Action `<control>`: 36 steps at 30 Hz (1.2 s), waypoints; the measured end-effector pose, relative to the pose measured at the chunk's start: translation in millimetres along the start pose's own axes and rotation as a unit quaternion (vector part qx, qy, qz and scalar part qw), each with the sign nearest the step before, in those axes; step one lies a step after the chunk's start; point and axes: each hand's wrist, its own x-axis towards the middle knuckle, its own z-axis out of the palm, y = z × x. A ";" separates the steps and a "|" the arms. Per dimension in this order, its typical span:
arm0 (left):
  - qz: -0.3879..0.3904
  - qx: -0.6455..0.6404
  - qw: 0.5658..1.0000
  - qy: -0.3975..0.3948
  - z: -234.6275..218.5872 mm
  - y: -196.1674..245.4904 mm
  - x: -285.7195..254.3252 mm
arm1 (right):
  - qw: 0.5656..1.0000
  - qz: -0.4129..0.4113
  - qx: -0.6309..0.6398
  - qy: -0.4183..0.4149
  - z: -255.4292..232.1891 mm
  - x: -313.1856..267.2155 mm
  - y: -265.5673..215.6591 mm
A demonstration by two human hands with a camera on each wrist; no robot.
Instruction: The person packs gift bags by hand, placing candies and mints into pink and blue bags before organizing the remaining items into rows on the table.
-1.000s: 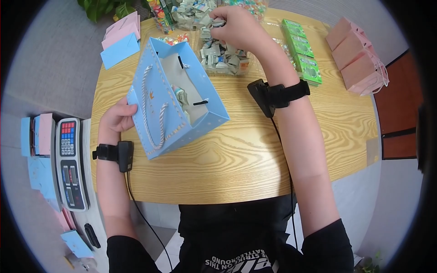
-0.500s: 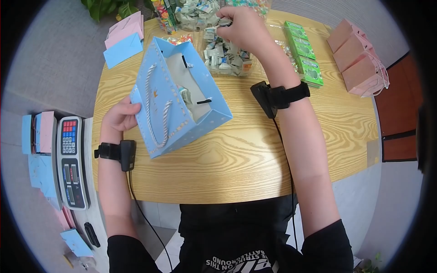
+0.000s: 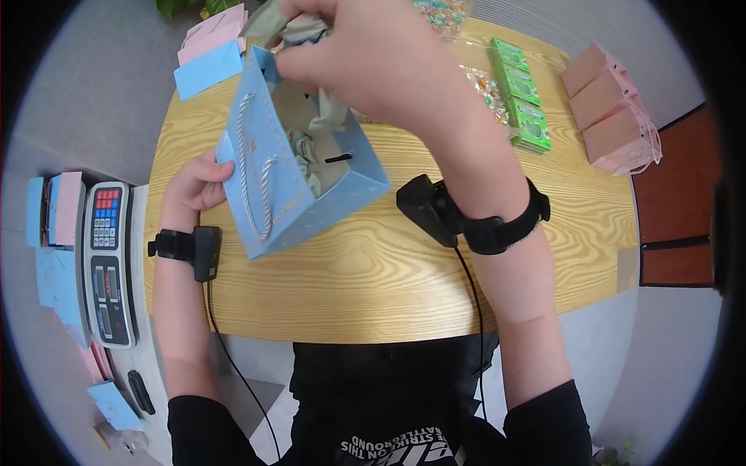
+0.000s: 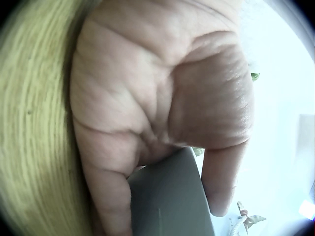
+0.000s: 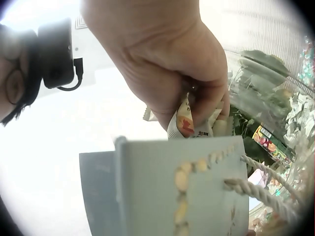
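A light blue paper gift bag with white rope handles tilts over the table, its mouth facing up and right. My left hand grips its lower left side, thumb on one face and fingers behind, as the left wrist view shows. Over the bag's far rim, my right hand holds several wrapped candies between curled fingers. In the right wrist view their printed wrappers show just above the rim. One pale wrapped candy is below that hand at the opening; more candies lie inside the bag.
Green boxes stand in a row at the back right, beside pink paper bags. Flat pink and blue bags lie at the back left. A scale sits on the left. My right forearm hides part of the candy trays.
My right hand has moved left and nearer from the candy tray to over the bag's mouth, carrying wrapped candies. The left hand keeps its grip on the bag.
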 end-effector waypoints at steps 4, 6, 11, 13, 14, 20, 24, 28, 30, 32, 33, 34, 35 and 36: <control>0.002 -0.002 1.000 0.011 4.7 0.6 -0.6 | 0.999 -0.031 0.004 -0.039 13.2 11.8 22.1; -0.006 -0.015 1.000 0.010 6.1 0.9 -0.6 | 0.998 -0.029 0.016 -0.057 7.6 12.1 24.6; -0.003 -0.008 1.000 0.013 3.3 0.4 -0.8 | 0.986 -0.004 0.045 -0.159 -14.3 6.5 2.6; -0.003 -0.007 1.000 0.011 4.3 0.5 -0.8 | 0.992 -0.003 -0.033 -0.124 4.4 5.2 15.6; -0.001 -0.007 1.000 0.012 6.8 0.6 -0.7 | 0.990 -0.002 -0.111 -0.088 10.6 4.5 19.9; -0.003 -0.037 0.999 0.000 18.6 3.4 -1.0 | 0.980 -0.049 -0.139 -0.133 8.2 -4.6 21.8; 0.005 -0.026 1.000 0.005 21.1 2.2 0.3 | 0.964 -0.080 -0.207 -0.149 6.9 -15.1 19.2; 0.011 -0.014 1.000 0.013 12.8 0.9 1.1 | 0.966 -0.069 -0.176 -0.175 -0.4 -4.7 22.4; 0.001 -0.011 1.000 0.014 10.3 1.6 0.4 | 0.972 -0.045 -0.140 -0.183 -12.8 -4.5 17.9; 0.003 -0.011 1.000 0.008 8.3 1.6 0.4 | 0.975 -0.123 -0.129 -0.131 -31.2 -11.0 3.0; 0.003 -0.009 1.000 -0.001 8.0 1.2 0.5 | 0.975 -0.123 -0.129 -0.133 -35.0 -2.4 -5.5; 0.004 -0.010 1.000 -0.001 8.2 0.9 0.5 | 0.960 -0.011 -0.140 -0.242 -37.3 9.6 -16.1; 0.002 -0.005 1.000 0.007 8.7 1.0 0.8 | 0.921 0.102 -0.148 -0.345 -38.2 15.7 -21.3; -0.001 0.001 1.000 0.015 9.0 1.4 1.2 | 0.921 0.103 -0.149 -0.345 -36.0 9.0 -16.2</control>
